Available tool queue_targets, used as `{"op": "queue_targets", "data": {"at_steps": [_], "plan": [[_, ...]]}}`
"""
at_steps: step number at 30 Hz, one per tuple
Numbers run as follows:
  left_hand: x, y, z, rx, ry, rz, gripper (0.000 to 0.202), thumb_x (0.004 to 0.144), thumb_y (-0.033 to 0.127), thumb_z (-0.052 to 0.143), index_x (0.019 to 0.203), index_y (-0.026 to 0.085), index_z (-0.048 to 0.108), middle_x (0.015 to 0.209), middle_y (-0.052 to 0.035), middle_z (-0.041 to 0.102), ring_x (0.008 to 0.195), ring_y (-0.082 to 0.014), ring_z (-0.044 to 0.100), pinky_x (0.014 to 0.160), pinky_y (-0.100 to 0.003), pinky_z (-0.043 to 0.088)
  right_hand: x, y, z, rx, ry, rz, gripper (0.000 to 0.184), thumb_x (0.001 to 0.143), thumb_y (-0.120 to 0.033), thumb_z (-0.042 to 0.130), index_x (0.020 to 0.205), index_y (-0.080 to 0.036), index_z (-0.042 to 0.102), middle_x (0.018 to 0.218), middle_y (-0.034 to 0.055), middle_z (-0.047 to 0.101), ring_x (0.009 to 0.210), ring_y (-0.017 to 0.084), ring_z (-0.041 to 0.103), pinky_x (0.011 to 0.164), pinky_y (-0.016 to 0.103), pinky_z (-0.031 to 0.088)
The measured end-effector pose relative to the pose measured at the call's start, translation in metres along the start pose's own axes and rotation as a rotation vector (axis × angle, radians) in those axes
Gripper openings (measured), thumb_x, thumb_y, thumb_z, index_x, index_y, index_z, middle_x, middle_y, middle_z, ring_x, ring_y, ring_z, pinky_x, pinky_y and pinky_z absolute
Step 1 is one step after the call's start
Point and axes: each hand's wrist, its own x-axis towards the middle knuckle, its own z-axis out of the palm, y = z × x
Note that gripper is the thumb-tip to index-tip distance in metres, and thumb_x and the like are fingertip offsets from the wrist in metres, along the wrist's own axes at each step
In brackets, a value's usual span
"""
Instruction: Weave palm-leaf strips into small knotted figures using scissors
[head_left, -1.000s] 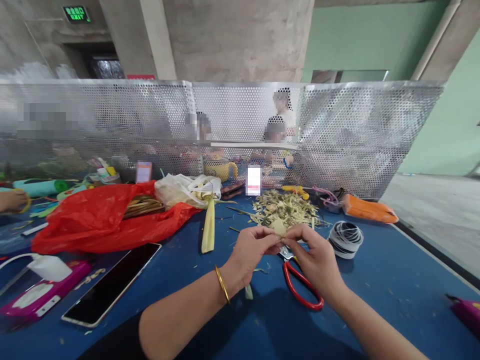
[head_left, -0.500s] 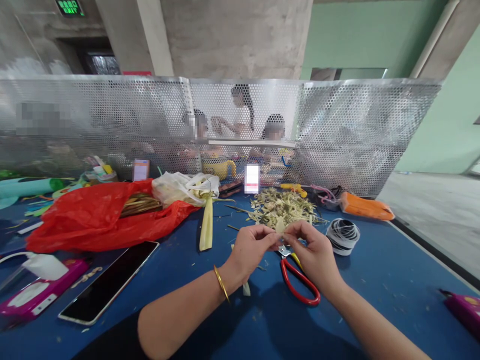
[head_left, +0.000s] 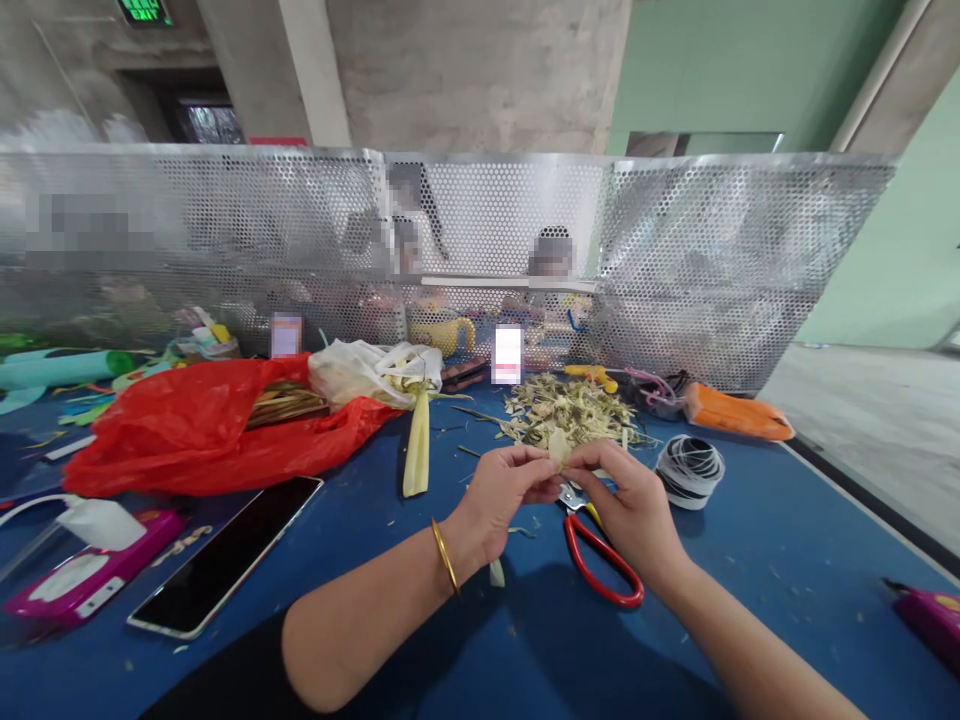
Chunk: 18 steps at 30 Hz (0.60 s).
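My left hand (head_left: 504, 496) and my right hand (head_left: 628, 500) meet above the blue table (head_left: 750, 560), both pinching a small pale folded leaf piece (head_left: 559, 447) between their fingertips. A gold bangle (head_left: 444, 555) circles my left wrist. Red-handled scissors (head_left: 600, 556) lie on the table just below my right hand. A pile of cut leaf scraps (head_left: 570, 412) sits right behind the hands. A long pale leaf strip (head_left: 417, 450) lies to the left of them.
A red plastic bag (head_left: 195, 430) with leaf strips and a white bag (head_left: 367, 372) lie at left. A phone (head_left: 225, 568) and a pink case (head_left: 82, 575) rest near the front left. A coil of cord (head_left: 690, 470), an orange item (head_left: 735, 415) and a perforated metal screen (head_left: 712, 260) stand behind; people sit beyond it.
Both hands have kept pinching the leaf piece, working it slightly with the fingertips. The view shifted a little; a person behind the screen moved leftward.
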Motion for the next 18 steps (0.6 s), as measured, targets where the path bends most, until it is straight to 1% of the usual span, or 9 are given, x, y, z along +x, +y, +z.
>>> {"op": "queue_targets", "data": {"at_steps": [4,10,12,14,18], "plan": [[0.0011,-0.0013,-0.0002,0.02,0.008,0.052,0.014,0.06,0.021,0.074,0.068,0.014,0.065,0.065,-0.0009,0.063,0.059,-0.0105,0.059,0.065,-0.026,0.05,-0.0008,-0.0006,0.0006,0.003,0.011,0.012,0.012,0.087,-0.022,0.054,0.075,-0.022,0.059,0.077,0.0027,0.064,0.075,0.017,0.058,0.069,0.029,0.046],[-0.0009,-0.0024,0.002,0.063,0.007,0.087,0.008,0.064,0.019,0.07,0.068,0.014,0.065,0.064,-0.0018,0.065,0.061,-0.0113,0.06,0.067,-0.026,0.05,-0.004,0.0014,0.0026,0.039,0.052,0.143,0.01,0.086,-0.024,0.055,0.077,-0.02,0.057,0.072,0.0015,0.062,0.069,0.015,0.057,0.064,0.026,0.045],[-0.0018,-0.0028,0.0028,0.078,0.007,0.089,0.006,0.066,0.018,0.068,0.069,0.013,0.067,0.066,-0.0031,0.066,0.062,-0.0116,0.061,0.068,-0.026,0.051,-0.0047,0.0024,0.0031,0.037,0.077,0.16,0.007,0.085,-0.025,0.056,0.08,-0.02,0.056,0.072,0.0011,0.061,0.068,0.015,0.057,0.064,0.026,0.046],[-0.0025,-0.0032,0.0032,0.081,0.0,0.086,0.008,0.067,0.019,0.067,0.071,0.013,0.068,0.068,-0.0043,0.067,0.063,-0.0123,0.061,0.069,-0.026,0.051,-0.0051,0.0036,0.0036,0.035,0.098,0.16,0.006,0.085,-0.025,0.057,0.083,-0.021,0.054,0.074,0.0011,0.061,0.07,0.015,0.058,0.065,0.027,0.047],[-0.0026,-0.0041,0.0028,0.087,-0.021,0.1,0.016,0.064,0.026,0.075,0.071,0.013,0.069,0.07,-0.0045,0.068,0.064,-0.0121,0.061,0.068,-0.026,0.051,-0.005,0.0061,0.0052,0.075,0.11,0.189,0.009,0.083,-0.025,0.058,0.087,-0.021,0.051,0.077,0.0015,0.06,0.072,0.016,0.058,0.067,0.029,0.048]]}}
